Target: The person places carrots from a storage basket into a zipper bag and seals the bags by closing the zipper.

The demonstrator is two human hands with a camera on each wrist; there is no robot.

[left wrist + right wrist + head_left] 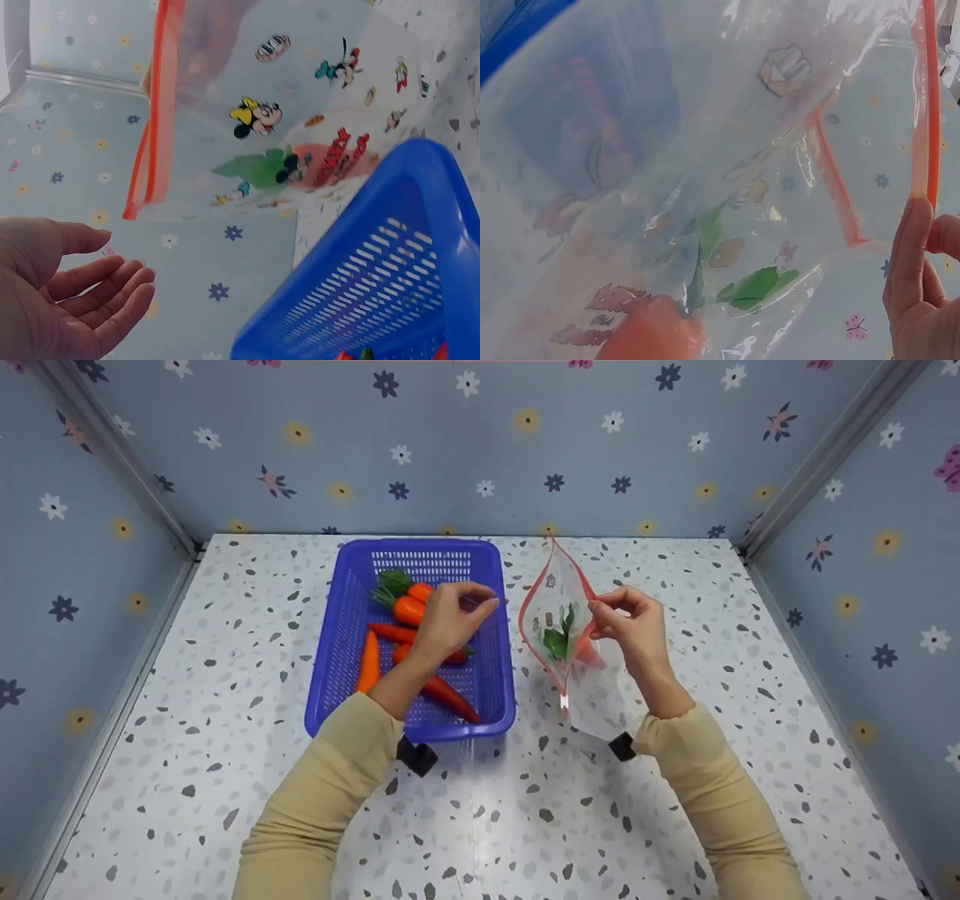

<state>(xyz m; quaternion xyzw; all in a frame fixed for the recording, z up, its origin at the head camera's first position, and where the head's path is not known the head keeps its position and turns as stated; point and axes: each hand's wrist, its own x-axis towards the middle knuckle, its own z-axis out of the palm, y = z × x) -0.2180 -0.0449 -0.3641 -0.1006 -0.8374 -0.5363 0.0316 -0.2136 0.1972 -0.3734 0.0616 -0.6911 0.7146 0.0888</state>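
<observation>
My right hand (636, 624) pinches the red zip edge of a clear plastic zip bag (541, 598), whose mouth gapes open. Cartoon figures are printed on the bag. Inside lies an orange-red vegetable (654, 330) with green leaves (556, 643), seen through the plastic. My left hand (448, 621) hovers over the right part of a blue basket (508, 682), its fingers loosely bent with nothing between them. In the left wrist view this hand (71, 289) is apart from the bag's zip edge.
In the basket are orange vegetables with green tops (409, 610), an orange carrot-shaped one (368, 661) and long red peppers (450, 697), partly hidden by my left arm. Flower-patterned walls (480, 450) enclose the speckled white table (247, 660) at the back and sides.
</observation>
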